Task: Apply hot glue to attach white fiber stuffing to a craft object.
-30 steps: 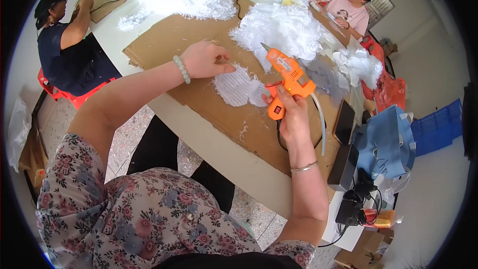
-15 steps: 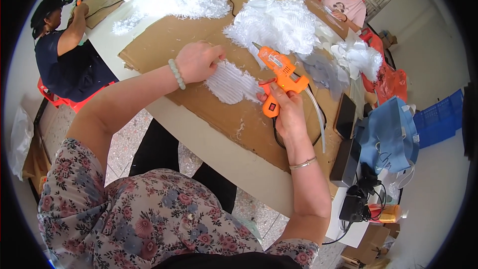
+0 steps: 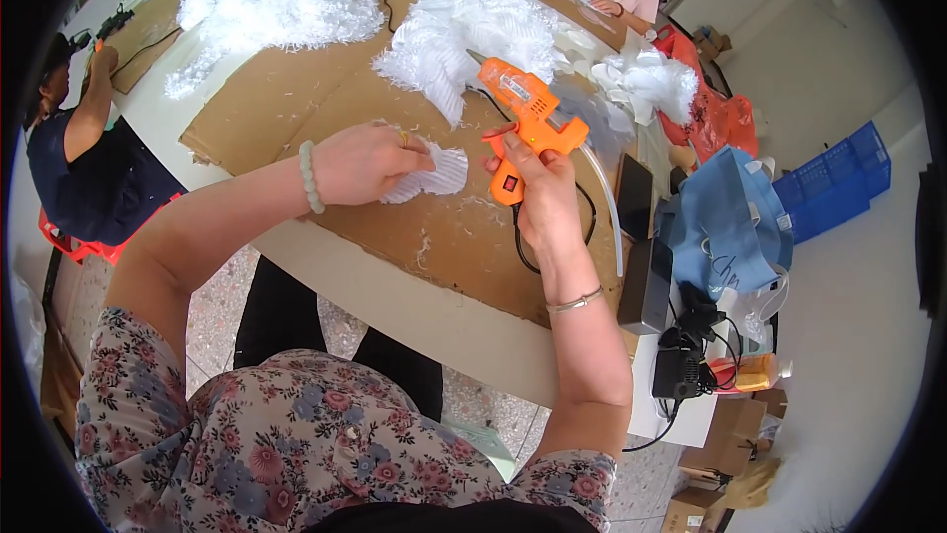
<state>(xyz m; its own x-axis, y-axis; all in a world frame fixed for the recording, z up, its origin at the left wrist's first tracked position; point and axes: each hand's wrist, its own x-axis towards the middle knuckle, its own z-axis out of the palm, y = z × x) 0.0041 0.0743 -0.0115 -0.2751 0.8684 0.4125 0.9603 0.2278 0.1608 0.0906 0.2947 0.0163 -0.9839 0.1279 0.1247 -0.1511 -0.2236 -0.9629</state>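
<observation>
My left hand (image 3: 383, 160), fingers bunched, covers one side of the ribbed white cloth (image 3: 444, 172) on the cardboard (image 3: 464, 262); whether it pinches, I can't tell. The cloth looks light and limp, best taken by its edge. My right hand (image 3: 546, 188) wraps the orange glue gun (image 3: 530, 104), its cord (image 3: 520, 252) looping below, a white heap (image 3: 483, 30) beyond.

Near cardboard (image 3: 464, 262) lies open; glue gun (image 3: 533, 104) and white heaps (image 3: 473, 25) block ahead, box (image 3: 646, 286) and bag (image 3: 725, 222) the right.
</observation>
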